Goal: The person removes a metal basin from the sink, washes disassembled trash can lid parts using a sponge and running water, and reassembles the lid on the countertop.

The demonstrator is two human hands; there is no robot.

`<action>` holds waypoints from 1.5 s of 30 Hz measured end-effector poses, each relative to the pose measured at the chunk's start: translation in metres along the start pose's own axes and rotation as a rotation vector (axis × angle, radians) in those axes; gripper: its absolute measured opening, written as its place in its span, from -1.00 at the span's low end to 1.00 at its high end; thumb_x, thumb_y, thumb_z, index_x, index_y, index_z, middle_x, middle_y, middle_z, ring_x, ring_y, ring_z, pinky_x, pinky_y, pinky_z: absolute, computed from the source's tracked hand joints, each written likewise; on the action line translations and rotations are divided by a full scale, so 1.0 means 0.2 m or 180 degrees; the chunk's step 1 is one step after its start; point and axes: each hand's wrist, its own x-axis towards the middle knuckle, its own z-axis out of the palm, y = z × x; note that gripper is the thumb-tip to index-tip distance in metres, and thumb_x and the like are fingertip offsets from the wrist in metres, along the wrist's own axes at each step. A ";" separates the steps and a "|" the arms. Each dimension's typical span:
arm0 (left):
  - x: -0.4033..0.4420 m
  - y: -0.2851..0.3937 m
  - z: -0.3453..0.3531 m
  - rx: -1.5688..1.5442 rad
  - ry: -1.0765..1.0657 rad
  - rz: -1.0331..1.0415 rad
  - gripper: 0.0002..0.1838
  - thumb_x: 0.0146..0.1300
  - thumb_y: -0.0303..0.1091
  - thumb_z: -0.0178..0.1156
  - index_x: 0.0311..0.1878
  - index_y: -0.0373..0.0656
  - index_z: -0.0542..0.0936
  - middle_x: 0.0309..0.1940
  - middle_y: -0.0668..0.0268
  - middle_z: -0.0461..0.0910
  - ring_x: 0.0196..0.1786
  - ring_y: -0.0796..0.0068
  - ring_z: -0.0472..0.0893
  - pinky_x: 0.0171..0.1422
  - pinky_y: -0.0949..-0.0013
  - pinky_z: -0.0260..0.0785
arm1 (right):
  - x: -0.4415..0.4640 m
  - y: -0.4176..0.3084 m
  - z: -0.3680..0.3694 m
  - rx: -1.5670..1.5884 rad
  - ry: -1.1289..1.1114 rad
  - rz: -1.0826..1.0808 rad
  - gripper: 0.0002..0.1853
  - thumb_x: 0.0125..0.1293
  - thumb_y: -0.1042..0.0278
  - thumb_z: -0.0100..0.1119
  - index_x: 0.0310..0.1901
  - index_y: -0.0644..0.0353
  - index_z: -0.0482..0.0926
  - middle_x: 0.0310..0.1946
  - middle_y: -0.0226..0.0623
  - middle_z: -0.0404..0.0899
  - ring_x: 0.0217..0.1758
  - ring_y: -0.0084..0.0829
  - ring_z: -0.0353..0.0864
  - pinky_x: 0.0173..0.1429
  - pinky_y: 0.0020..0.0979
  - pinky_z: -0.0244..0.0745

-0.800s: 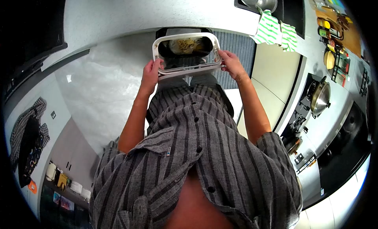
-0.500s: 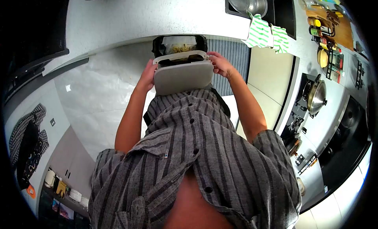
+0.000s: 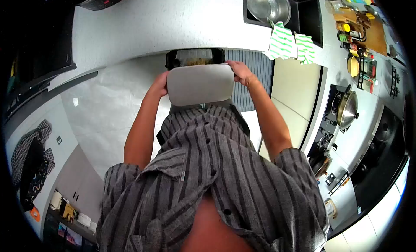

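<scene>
Basically, L hand [image 3: 160,83] & R hand [image 3: 241,72] pinch opp. sides of a flat grey rounded-rectangular lid [image 3: 200,85], prob. for balance, btwn grey striped shirt [image 3: 210,172] & black plastic-lined bin [image 3: 172,60]; fingertips hidden, can't tell spread.

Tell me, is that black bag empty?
Not empty: yellowish scraps show in the bag past the grey panel. Cannot tell how full; the panel hides much.
</scene>
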 end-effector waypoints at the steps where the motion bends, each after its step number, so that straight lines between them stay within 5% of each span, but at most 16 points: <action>1: -0.01 0.02 0.00 0.0122 -0.0120 -0.0095 -0.63 0.45 -0.16 0.08 0.09 -0.26 0.61 -0.05 0.22 0.68 -0.03 0.33 0.66 0.08 0.22 0.54 | 0.03 0.05 -0.01 0.0082 -0.0160 0.0099 -0.65 0.56 0.19 -0.08 0.05 0.25 0.60 -0.53 -0.40 0.41 -0.71 -0.61 0.14 -0.70 -0.53 0.07; 3: -0.10 0.06 0.08 0.0073 0.0103 0.0198 -0.55 0.45 -0.16 0.09 0.24 -0.28 0.50 0.05 0.19 0.64 0.05 0.32 0.63 0.11 0.22 0.53 | 0.00 0.07 0.02 -0.0113 0.0252 -0.0452 -0.60 0.52 0.08 -0.02 0.06 0.24 0.60 -0.52 -0.42 0.41 -0.72 -0.61 0.13 -0.70 -0.52 0.04; 7: -0.13 -0.01 0.06 0.0304 0.0078 0.0852 -0.41 0.47 -0.14 0.11 0.43 -0.27 0.31 0.21 0.14 0.54 0.17 0.30 0.57 0.15 0.24 0.50 | -0.09 0.12 0.05 -0.0098 0.0152 -0.0337 -0.59 0.49 0.11 -0.05 0.22 0.12 0.54 -0.29 -0.36 0.52 -0.46 -0.60 0.34 -0.59 -0.51 0.19; 12: -0.36 -0.03 0.12 0.0443 0.0362 0.0622 -0.46 0.48 -0.12 0.13 0.40 -0.22 0.38 0.09 0.19 0.60 0.07 0.43 0.60 0.05 0.32 0.50 | -0.20 0.11 0.05 -0.0285 0.0062 -0.0503 -0.48 0.51 0.14 -0.08 0.45 0.01 0.32 -0.07 -0.36 0.56 -0.29 -0.58 0.38 -0.41 -0.50 0.27; 16: -0.57 -0.03 0.18 0.0237 0.0487 0.0711 -0.54 0.52 -0.10 0.10 0.32 -0.18 0.46 -0.17 0.35 0.61 -0.18 0.56 0.61 -0.13 0.44 0.47 | -0.30 0.10 0.03 0.0040 -0.0159 -0.0531 -0.50 0.54 0.14 -0.07 0.44 0.03 0.33 -0.08 -0.39 0.58 -0.26 -0.58 0.41 -0.31 -0.53 0.32; 20: -0.82 0.05 0.32 0.0465 0.0474 0.1211 -0.55 0.57 -0.12 -0.01 0.35 -0.17 0.46 -0.40 0.47 0.42 -0.38 0.69 0.38 -0.25 0.54 0.24 | -0.47 0.02 0.03 0.0205 -0.0356 -0.0934 -0.53 0.56 0.19 -0.06 0.44 -0.03 0.35 -0.07 -0.44 0.62 -0.18 -0.62 0.47 -0.21 -0.54 0.35; 24: -0.97 0.12 0.47 0.1004 0.0444 0.2244 -0.63 0.60 -0.33 -0.15 0.36 -0.21 0.36 -0.43 0.43 0.45 -0.35 0.64 0.39 -0.08 0.53 0.28 | -0.62 -0.08 0.01 0.0418 -0.0411 -0.1735 -0.53 0.62 0.33 -0.14 0.50 -0.07 0.27 -0.07 -0.48 0.64 -0.17 -0.70 0.49 -0.19 -0.60 0.34; 28: -1.01 0.24 0.55 0.1360 -0.0116 0.2981 -0.56 0.64 -0.28 -0.31 0.46 -0.20 0.20 -0.41 0.31 0.50 -0.29 0.51 0.56 -0.11 0.44 0.43 | -0.74 -0.17 -0.02 0.0706 -0.0162 -0.2250 -0.49 0.61 0.39 -0.16 0.54 -0.03 0.19 0.00 -0.43 0.65 -0.15 -0.69 0.50 -0.15 -0.60 0.37; 32: -1.05 0.31 0.69 0.0975 -0.0341 0.3087 -0.55 0.67 -0.19 -0.41 0.47 -0.20 0.09 -0.29 0.06 0.63 -0.18 0.20 0.73 -0.14 0.30 0.57 | -0.85 -0.23 -0.05 0.0939 0.0002 -0.2700 -0.46 0.59 0.43 -0.12 0.55 0.00 0.17 0.03 -0.42 0.65 -0.14 -0.69 0.51 -0.14 -0.59 0.38; 36: -0.94 0.38 0.76 0.0707 -0.0746 0.3162 -0.64 0.67 -0.29 -0.36 0.39 -0.21 0.18 -0.33 0.06 0.66 -0.28 0.29 0.71 -0.09 0.29 0.57 | -0.89 -0.25 -0.14 0.0672 0.0380 -0.2774 -0.47 0.60 0.39 -0.10 0.55 0.05 0.18 -0.01 -0.41 0.66 -0.15 -0.65 0.52 -0.13 -0.57 0.43; 41: -0.91 0.39 0.80 0.0683 -0.0172 0.2527 -0.60 0.66 -0.10 -0.18 0.34 -0.16 0.30 -0.36 0.16 0.66 -0.35 0.41 0.68 -0.17 0.40 0.56 | -0.89 -0.22 -0.18 0.0507 0.0472 -0.2542 -0.53 0.61 0.31 -0.06 0.49 0.13 0.30 -0.04 -0.41 0.69 -0.25 -0.70 0.52 -0.32 -0.64 0.40; 45: -0.92 0.43 0.81 0.0509 0.0076 0.2276 -0.64 0.65 -0.14 -0.15 0.31 -0.15 0.31 -0.32 0.08 0.67 -0.30 0.37 0.69 -0.18 0.34 0.57 | -0.94 -0.30 -0.19 0.0665 0.0379 -0.2378 -0.53 0.58 0.17 0.02 0.43 0.07 0.38 -0.08 -0.34 0.70 -0.16 -0.56 0.64 -0.26 -0.55 0.61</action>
